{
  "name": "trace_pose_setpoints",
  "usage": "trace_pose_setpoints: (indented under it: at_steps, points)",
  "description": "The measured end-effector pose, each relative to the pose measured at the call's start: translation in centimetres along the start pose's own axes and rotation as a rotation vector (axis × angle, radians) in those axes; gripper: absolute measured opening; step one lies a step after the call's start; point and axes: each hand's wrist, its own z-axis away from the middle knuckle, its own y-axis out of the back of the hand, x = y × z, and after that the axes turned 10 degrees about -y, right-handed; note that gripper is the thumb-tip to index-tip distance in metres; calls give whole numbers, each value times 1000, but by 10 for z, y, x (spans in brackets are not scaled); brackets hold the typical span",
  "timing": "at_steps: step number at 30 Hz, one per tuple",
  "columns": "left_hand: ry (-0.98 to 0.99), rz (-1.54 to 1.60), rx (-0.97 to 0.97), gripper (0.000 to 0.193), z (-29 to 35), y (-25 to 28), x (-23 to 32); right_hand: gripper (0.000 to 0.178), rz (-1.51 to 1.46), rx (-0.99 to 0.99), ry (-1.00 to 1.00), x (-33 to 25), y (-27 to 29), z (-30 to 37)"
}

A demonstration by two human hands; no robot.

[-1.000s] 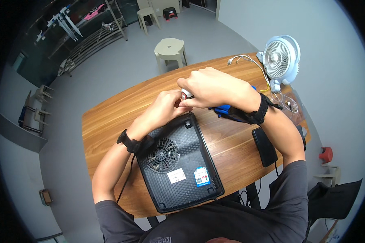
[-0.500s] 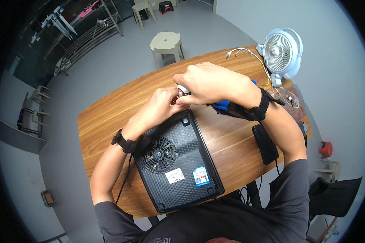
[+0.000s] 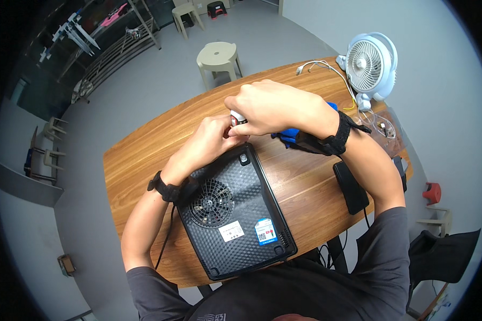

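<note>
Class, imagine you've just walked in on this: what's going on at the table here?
The person's left hand and right hand are close together at the far end of a flat black appliance, which lies on a wooden table with its round vent facing up. The right hand grips a small white and red object, mostly covered, so I can't tell what it is. The left hand is right beside it. A pale blue fan stands at the table's far right.

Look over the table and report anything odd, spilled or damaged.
The black appliance appears to lie upside down on the table: its round vent, small feet and stickers face up, like an underside. No spill or plain damage shows.
</note>
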Motion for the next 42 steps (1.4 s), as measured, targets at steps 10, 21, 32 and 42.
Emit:
trace_pose_setpoints:
  at_steps: [10,21,32,42]
  points:
    - [-45,44,37,16,1,-4,-2,40,-18,1,-17,3,-5,-1]
    - [-22,18,43,17,1,-6,-4,40,0,-13,-22,5,-6,-2]
    - [-37,-3,43,18,0,-8,-3,39,-17,-23,-39,5,-5,0]
    - [-29,11,41,18,1,-8,-7,38,-5,-15,-25,3,-4,0]
